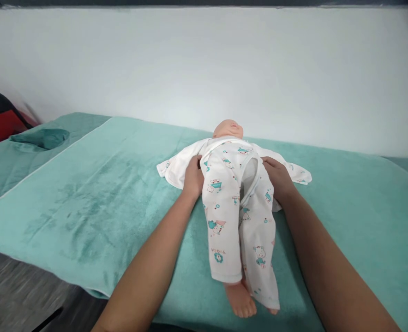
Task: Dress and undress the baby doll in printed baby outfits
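A baby doll (229,129) lies on its back, head toward the wall and feet toward me. It wears white printed open-crotch baby pants (224,216) and a white baby shirt (180,167) whose sleeves spread out to both sides. At the left side of the waist, my left hand (193,177) is closed on the edge of the pants, fingertips partly tucked out of sight. My right hand (277,177) grips the opposite side of the pants at hip height, its fingers partly hidden behind the fabric. One bare foot (241,299) shows below a pant leg; the other foot is mostly covered.
A teal plush cover (86,198) lies over the bed beneath the doll. Behind it rises a white wall (204,69). A red and black object (3,122) stands at the far left, near a folded teal cloth (43,137). Grey floor (20,290) shows at lower left.
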A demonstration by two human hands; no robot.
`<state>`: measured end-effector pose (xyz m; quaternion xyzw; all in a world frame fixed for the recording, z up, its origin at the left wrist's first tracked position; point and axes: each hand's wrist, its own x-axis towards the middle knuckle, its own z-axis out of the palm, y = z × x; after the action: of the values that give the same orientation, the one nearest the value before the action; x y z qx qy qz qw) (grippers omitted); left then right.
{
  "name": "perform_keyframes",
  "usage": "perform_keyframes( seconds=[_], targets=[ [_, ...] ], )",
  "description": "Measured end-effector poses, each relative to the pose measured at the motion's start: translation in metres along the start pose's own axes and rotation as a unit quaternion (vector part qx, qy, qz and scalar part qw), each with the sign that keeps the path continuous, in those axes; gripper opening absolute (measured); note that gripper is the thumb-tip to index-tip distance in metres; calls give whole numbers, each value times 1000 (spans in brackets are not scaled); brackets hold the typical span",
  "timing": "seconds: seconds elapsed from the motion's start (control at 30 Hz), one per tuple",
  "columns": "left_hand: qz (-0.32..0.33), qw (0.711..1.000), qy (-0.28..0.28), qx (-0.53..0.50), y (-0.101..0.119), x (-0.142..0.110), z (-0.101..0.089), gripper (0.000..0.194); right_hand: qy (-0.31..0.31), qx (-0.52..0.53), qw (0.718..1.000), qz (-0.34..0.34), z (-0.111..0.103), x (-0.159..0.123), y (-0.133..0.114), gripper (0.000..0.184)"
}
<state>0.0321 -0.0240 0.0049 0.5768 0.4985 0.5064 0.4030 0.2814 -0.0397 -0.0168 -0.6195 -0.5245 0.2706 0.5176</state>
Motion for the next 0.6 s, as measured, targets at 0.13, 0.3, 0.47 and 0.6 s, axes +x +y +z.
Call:
perform_keyframes(
  seconds=[0.13,0.3,0.47,0.6],
  targets=[
    [93,993,22,64,-1,10,-2,29,59,-118,989,-72,1,4,-6,21],
    [104,990,-19,95,1,28,-3,27,35,-138,981,-132,7,27,-30,18],
    [53,992,-65,97,3,36,-8,16,-96,-110,986,-81,10,56,-50,26],
    [31,993,-54,98,1,35,-6,1,-208,-73,966,-133,14,65,-60,29]
  ],
)
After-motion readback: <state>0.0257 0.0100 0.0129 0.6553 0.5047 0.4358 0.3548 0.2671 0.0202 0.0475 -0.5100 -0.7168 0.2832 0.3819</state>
